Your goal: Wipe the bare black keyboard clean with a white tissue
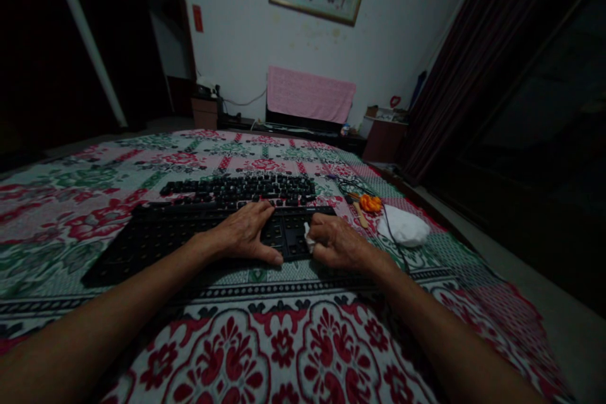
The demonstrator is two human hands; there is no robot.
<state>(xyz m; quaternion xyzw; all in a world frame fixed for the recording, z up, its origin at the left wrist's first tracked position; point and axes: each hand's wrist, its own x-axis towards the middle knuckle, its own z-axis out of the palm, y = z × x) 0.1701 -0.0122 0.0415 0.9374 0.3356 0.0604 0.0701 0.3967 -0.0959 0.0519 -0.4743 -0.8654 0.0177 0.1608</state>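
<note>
A black keyboard base without keycaps lies across the patterned bedspread. My left hand rests on it right of the middle, thumb and fingers spread apart. At its right end my right hand is curled around a small white tissue or cloth, which pokes out between the fingers against the keyboard. Behind the base, loose black keycaps lie in several rough rows on the bedspread.
To the right lie a white cloth bundle, an orange crumpled item, a small wooden-coloured tool and a dark cable. The floral bedspread covers the bed. Beyond it, a pink cloth hangs over a dark screen.
</note>
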